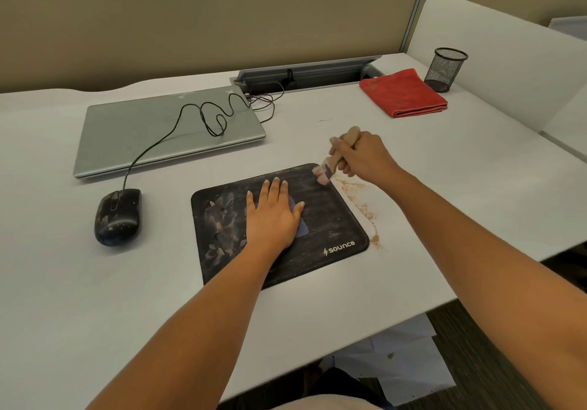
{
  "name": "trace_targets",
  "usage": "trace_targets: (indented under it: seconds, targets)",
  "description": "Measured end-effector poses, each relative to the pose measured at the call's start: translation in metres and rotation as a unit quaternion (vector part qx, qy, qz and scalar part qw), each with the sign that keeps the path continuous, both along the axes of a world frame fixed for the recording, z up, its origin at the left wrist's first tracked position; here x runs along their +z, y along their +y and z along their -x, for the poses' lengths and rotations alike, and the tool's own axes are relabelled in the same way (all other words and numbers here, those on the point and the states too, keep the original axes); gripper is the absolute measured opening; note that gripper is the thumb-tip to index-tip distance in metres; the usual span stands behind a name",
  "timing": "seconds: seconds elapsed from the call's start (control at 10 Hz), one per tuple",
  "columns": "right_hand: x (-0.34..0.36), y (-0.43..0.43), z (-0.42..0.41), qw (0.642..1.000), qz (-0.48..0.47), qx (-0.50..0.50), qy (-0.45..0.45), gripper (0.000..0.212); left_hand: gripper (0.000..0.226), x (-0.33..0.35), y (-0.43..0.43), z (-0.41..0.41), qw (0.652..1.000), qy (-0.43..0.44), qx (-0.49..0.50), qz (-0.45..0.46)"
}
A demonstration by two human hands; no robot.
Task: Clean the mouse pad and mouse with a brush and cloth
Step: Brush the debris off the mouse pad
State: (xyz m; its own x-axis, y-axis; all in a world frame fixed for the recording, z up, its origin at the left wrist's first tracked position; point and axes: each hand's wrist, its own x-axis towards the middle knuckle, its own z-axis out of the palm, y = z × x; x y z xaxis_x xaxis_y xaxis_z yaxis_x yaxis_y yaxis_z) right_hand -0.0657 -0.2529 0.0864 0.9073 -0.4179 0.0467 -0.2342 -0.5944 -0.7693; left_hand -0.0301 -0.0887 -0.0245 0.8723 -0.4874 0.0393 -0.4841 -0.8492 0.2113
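Observation:
A black mouse pad (330, 219) lies on the white desk, dusty and smeared on its left part. My left hand (273, 212) rests flat on the pad's middle, fingers spread. My right hand (362, 157) grips a wooden-handled brush (340, 152) whose bristles touch the pad's far right corner. Brown dust (359, 201) lies in a line on the desk along the pad's right edge. A dirty black wired mouse (117, 217) sits to the left of the pad. A folded red cloth (403, 93) lies at the back right.
A shut grey laptop (165, 133) lies behind the mouse with the mouse cable (203, 117) looped over it. A black mesh pen cup (446, 69) stands beside the cloth. A cable tray runs along the back. The desk edge (413, 317) cuts off at the near right.

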Motion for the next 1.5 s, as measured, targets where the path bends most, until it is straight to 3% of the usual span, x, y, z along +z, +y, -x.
trace_targets:
  seconds: [0.1,0.6,0.7,0.8,0.9,1.1,1.2,1.3,1.4,1.5]
  targets:
    - [-0.004,0.002,-0.018,1.0,0.005,0.005,0.0,0.039,0.061,-0.001,0.0,0.0,1.0,-0.002,0.002,-0.003]
    - [-0.006,-0.006,-0.01,0.969,0.04,0.144,0.196,0.046,0.056,0.0,0.0,0.001,1.0,0.012,0.001,0.0]
    - [0.0,-0.007,-0.017,0.99,0.014,0.071,0.123,0.042,0.056,0.0,0.0,0.001,1.0,0.01,0.001,-0.001]
    - [0.0,-0.008,-0.028,0.999,-0.012,-0.035,-0.007,0.04,0.055,0.001,0.0,0.001,1.0,0.011,0.001,-0.002]
    - [-0.007,-0.004,-0.035,0.999,-0.033,-0.015,-0.006,0.041,0.055,0.001,0.0,0.001,1.0,0.012,0.0,-0.006]
    - [-0.011,0.004,-0.035,0.995,0.002,0.064,0.08,0.042,0.055,0.001,0.0,0.0,1.0,0.015,0.002,-0.007]
    - [-0.006,0.008,-0.029,0.974,0.03,0.135,0.179,0.044,0.054,0.0,0.0,0.001,1.0,0.011,0.002,0.002]
    - [0.0,0.011,-0.028,0.962,0.039,0.165,0.213,0.042,0.054,-0.001,0.0,0.001,1.0,0.008,0.003,0.011]
    - [0.002,0.005,-0.038,0.996,0.001,0.05,0.072,0.041,0.054,-0.001,0.0,0.001,1.0,0.009,0.004,0.006]
    - [-0.002,0.005,-0.047,1.0,-0.023,-0.015,-0.008,0.042,0.054,-0.001,0.0,0.0,1.0,0.009,0.006,0.006]
